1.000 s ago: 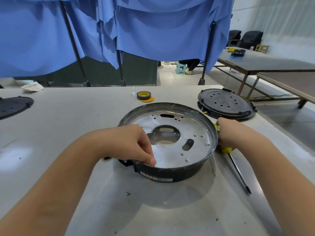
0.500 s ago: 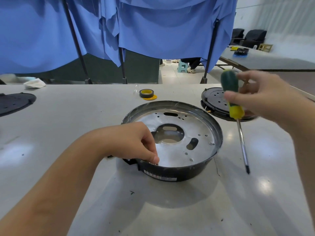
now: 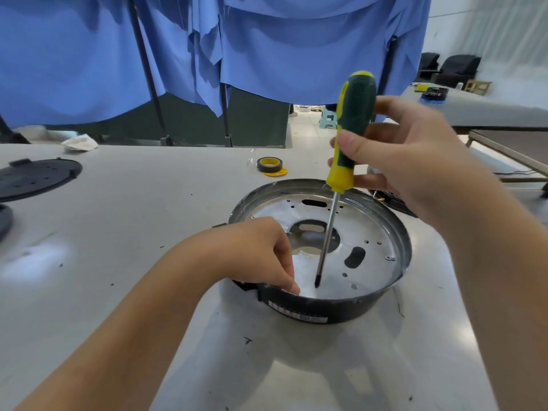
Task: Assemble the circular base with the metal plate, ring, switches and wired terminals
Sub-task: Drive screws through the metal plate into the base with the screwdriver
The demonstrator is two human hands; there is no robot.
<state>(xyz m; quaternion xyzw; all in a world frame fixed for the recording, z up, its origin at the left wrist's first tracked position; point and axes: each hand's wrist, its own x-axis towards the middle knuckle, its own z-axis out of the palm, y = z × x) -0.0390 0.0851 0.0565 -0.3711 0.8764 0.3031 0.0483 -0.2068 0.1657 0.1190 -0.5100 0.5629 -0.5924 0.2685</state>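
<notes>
Right hand [image 3: 415,161] grips screwdriver [image 3: 350,137], tip just above plate [image 3: 370,256] in base [image 3: 326,307], beside left hand [image 3: 261,256] fingertips, which seem to pinch something tiny at near rim. Seat tip squarely, keep shaft upright, steady base while turning.

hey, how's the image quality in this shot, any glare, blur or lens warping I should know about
Head view: bright glare washes the near part of the metal plate and patches of the white table; wide-angle warping bends the table edges and stretches both forearms; the right hand on the screwdriver is slightly motion-blurred; the left hand and far background look soft.
</notes>
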